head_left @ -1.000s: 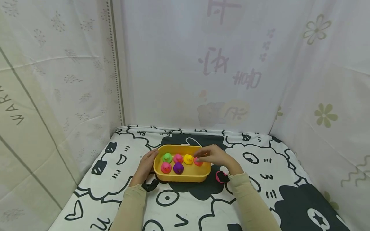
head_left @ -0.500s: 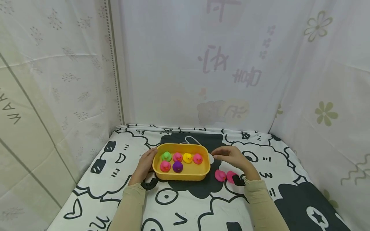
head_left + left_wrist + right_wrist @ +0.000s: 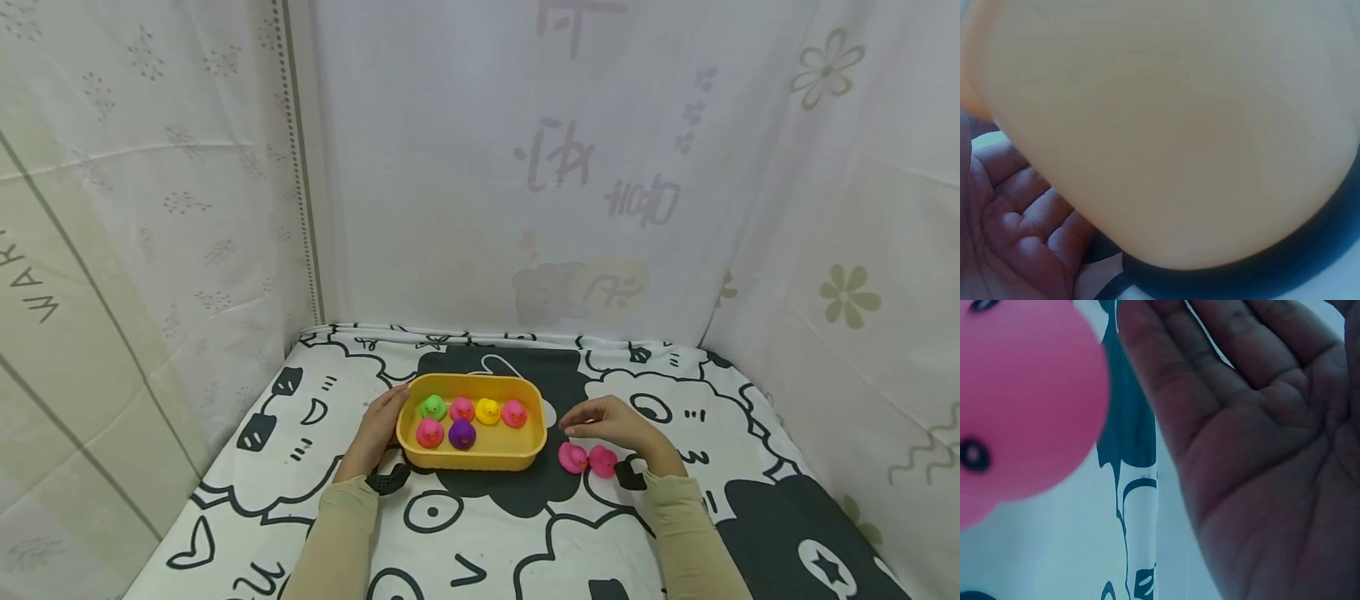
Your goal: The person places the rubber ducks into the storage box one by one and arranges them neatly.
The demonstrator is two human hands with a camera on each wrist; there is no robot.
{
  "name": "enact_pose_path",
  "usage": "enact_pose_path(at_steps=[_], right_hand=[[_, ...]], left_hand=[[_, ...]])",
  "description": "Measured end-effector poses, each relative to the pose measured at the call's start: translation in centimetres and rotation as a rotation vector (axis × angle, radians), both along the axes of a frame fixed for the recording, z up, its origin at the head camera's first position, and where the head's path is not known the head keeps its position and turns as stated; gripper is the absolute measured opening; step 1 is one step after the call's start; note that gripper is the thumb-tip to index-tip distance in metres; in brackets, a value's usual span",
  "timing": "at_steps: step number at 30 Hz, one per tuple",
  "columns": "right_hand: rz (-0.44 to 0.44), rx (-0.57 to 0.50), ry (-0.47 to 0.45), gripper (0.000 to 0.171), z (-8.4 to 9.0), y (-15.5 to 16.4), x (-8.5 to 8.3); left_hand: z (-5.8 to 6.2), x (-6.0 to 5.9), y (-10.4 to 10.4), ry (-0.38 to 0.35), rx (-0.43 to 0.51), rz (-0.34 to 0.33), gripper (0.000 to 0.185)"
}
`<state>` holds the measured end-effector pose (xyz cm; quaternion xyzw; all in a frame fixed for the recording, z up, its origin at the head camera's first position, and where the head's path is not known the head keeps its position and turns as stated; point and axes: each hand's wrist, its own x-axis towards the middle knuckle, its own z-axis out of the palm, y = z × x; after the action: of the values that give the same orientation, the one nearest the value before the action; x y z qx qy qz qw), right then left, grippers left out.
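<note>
Two pink ducks (image 3: 587,459) sit on the tabletop just right of the yellow tray (image 3: 480,455), under the spread, empty right hand (image 3: 611,423). Probably light, squishy rubber; best pinched round the body. The tray's end is steadied by the left hand (image 3: 378,429).

I wear a long-sleeved top in a pale beige, the cloth plain and snug, and both sleeves run down to my wrists. A small black camera mount (image 3: 389,480) sits strapped at my left wrist, dotted with tiny holes, and a second black mount (image 3: 630,475) sits at my right wrist. My left hand (image 3: 378,429) and my right hand (image 3: 611,423) are bare: no gloves, rings or watch that I can see.
</note>
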<state>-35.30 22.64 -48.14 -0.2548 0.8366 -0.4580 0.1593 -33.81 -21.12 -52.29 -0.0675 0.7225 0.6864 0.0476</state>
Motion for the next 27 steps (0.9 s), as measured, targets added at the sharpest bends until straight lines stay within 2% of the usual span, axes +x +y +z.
enact_pose_path(at_steps=[7, 11, 16, 22, 27], right_hand=[[0.036, 0.024, 0.009, 0.022, -0.32, 0.18, -0.28], [0.045, 0.043, 0.01, 0.022, -0.19, 0.39, -0.14], [0.056, 0.065, -0.027, 0.023, -0.33, 0.56, -0.04], [0.107, 0.098, -0.082, 0.024, -0.45, 0.49, 0.24], [0.121, 0.112, -0.101, 0.028, -0.07, 0.61, 0.44]], left_hand=[[-0.14, -0.06, -0.03, -0.024, -0.011, 0.007, 0.064], [-0.1, -0.12, 0.0, -0.007, -0.01, 0.002, 0.064], [0.06, -0.08, 0.08, -0.002, -0.006, 0.002, 0.065], [0.17, 0.24, 0.0, -0.005, -0.011, 0.0, 0.063], [0.01, 0.01, -0.08, -0.004, -0.012, 0.001, 0.064]])
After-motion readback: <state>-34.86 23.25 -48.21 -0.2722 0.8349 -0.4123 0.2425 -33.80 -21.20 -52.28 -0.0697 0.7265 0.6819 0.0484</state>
